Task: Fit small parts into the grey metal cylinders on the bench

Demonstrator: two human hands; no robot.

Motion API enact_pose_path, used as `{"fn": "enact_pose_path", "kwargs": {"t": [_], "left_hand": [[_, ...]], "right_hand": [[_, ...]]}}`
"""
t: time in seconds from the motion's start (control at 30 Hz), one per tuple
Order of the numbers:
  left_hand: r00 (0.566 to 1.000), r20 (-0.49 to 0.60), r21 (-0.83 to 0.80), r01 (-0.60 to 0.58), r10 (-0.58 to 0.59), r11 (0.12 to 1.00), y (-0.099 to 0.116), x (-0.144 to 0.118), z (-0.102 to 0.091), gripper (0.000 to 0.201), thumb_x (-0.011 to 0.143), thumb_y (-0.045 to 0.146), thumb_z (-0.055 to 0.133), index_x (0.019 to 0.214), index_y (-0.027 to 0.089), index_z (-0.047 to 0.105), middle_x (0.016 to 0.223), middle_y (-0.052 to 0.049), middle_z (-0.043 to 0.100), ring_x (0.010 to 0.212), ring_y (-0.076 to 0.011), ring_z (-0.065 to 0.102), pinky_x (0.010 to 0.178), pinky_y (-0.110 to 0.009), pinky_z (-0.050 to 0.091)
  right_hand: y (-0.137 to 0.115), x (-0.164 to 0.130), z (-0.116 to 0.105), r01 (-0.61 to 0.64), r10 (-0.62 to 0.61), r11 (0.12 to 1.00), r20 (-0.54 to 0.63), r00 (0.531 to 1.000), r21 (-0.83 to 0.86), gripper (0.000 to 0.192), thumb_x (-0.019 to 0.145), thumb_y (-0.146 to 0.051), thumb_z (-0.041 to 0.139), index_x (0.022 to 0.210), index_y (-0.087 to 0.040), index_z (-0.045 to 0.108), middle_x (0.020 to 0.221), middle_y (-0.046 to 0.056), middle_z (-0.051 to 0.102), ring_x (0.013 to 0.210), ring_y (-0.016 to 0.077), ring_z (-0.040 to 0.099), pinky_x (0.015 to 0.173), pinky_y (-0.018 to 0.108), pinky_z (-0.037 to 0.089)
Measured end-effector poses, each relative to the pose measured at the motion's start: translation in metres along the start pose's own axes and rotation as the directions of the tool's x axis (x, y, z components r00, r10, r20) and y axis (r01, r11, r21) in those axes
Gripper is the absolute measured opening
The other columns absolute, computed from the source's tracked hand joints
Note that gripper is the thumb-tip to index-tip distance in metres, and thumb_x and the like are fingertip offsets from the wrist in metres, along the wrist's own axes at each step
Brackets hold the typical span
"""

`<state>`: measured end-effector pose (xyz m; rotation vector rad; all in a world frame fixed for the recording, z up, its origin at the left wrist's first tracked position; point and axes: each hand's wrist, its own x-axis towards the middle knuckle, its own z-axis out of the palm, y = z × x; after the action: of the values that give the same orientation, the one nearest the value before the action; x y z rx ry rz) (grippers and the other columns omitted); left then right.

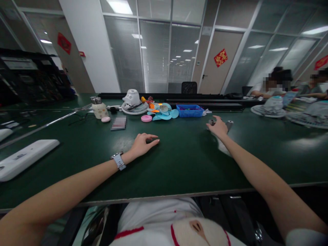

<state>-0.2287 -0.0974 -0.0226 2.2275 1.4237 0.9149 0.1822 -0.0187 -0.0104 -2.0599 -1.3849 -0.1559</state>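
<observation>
My left hand (144,143) rests palm down on the green table (179,160), fingers loosely curled and holding nothing; a white watch (118,160) sits on its wrist. My right hand (218,127) reaches farther out to the right. Its thumb and fingers are spread around a small grey cylinder (212,122), and I cannot tell whether they grip it. A second grey part (230,124) lies just right of the hand. A blurred whitish object (223,147) lies under the right wrist.
Beyond the hands lie a white fan housing on its grille (133,102), light-blue fan blades (164,113), a blue tray (190,111), a pink disc (146,118) and a cream flask (98,108). A white flat device (23,159) lies far left. Other people (279,83) sit far right.
</observation>
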Motion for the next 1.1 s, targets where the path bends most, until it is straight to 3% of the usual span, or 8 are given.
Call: {"fn": "enact_pose_path", "kwargs": {"t": [0.17,0.3,0.4,0.53,0.7,0.77,0.97,1.1], "left_hand": [[0.961,-0.169,-0.102,0.204,-0.219,0.974,0.003,0.003,-0.001,0.031,0.086,0.049,0.051,0.076,0.020,0.059,0.076,-0.002,0.064,0.071,-0.0187,0.057,0.066,-0.031,0.042],[0.949,-0.193,-0.122,0.229,-0.249,0.966,0.004,0.004,-0.001,0.022,0.085,0.038,0.049,0.069,0.022,0.050,0.067,0.001,0.056,0.067,-0.0175,0.053,0.062,-0.029,0.038],[0.954,-0.186,-0.126,0.215,-0.235,0.969,0.002,0.004,0.000,0.019,0.083,0.034,0.047,0.069,0.022,0.048,0.066,0.002,0.055,0.068,-0.0174,0.052,0.062,-0.029,0.037],[0.958,-0.189,-0.119,0.193,-0.214,0.974,0.000,0.004,0.001,0.016,0.082,0.031,0.046,0.069,0.022,0.047,0.066,0.002,0.053,0.068,-0.0172,0.051,0.063,-0.029,0.036],[0.962,-0.187,-0.129,0.179,-0.201,0.975,0.001,0.004,0.000,0.013,0.080,0.029,0.048,0.069,0.022,0.047,0.065,0.003,0.050,0.065,-0.0160,0.049,0.062,-0.029,0.035],[0.964,-0.177,-0.136,0.173,-0.196,0.975,0.001,0.004,0.000,0.012,0.080,0.029,0.048,0.069,0.022,0.047,0.064,0.003,0.049,0.064,-0.0158,0.048,0.061,-0.029,0.034],[0.966,-0.167,-0.142,0.175,-0.198,0.974,-0.002,0.003,0.001,0.011,0.080,0.027,0.048,0.069,0.022,0.046,0.065,0.003,0.049,0.065,-0.0158,0.049,0.062,-0.029,0.034],[0.956,-0.172,-0.187,0.207,-0.239,0.960,-0.007,0.003,0.004,0.007,0.080,0.029,0.050,0.076,0.023,0.048,0.072,0.003,0.055,0.071,-0.0162,0.053,0.065,-0.028,0.039]], "right_hand": [[-0.008,-0.006,-0.003,-0.069,0.069,0.996,0.012,0.998,-0.062,0.071,0.079,-0.038,0.068,0.142,-0.015,0.044,0.123,0.023,0.063,0.109,0.0368,0.063,0.092,0.052,0.047],[-0.045,-0.039,-0.007,0.295,-0.297,0.955,-0.127,0.946,-0.033,0.070,0.085,-0.040,0.061,0.146,-0.013,0.038,0.144,0.024,0.047,0.133,0.0386,0.044,0.108,0.056,0.033],[-0.083,-0.083,-0.003,0.669,-0.694,0.701,0.021,0.719,0.246,0.054,0.093,-0.041,0.052,0.143,-0.022,0.047,0.149,0.015,0.045,0.139,0.0315,0.039,0.112,0.053,0.032],[-0.124,-0.133,0.009,0.764,-0.935,0.350,0.146,0.324,0.542,0.044,0.098,-0.037,0.048,0.142,-0.032,0.050,0.155,0.005,0.038,0.143,0.0253,0.035,0.114,0.053,0.030],[-0.140,-0.148,0.020,0.753,-0.967,0.255,0.157,0.201,0.607,0.039,0.098,-0.028,0.049,0.136,-0.025,0.058,0.144,0.006,0.052,0.139,0.0231,0.042,0.113,0.046,0.035],[-0.140,-0.148,0.021,0.750,-0.965,0.260,0.139,0.221,0.609,0.034,0.096,-0.027,0.054,0.127,-0.023,0.065,0.130,0.006,0.064,0.131,0.0240,0.052,0.109,0.045,0.041],[-0.127,-0.139,0.016,0.746,-0.891,0.433,0.116,0.438,0.506,0.021,0.091,-0.026,0.062,0.106,-0.031,0.075,0.103,0.000,0.076,0.102,0.0225,0.069,0.093,0.042,0.051],[-0.092,-0.094,-0.002,0.701,-0.743,0.650,0.047,0.668,0.294,0.025,0.093,-0.031,0.057,0.109,-0.029,0.075,0.109,0.003,0.074,0.100,0.0235,0.069,0.090,0.038,0.051]]}}
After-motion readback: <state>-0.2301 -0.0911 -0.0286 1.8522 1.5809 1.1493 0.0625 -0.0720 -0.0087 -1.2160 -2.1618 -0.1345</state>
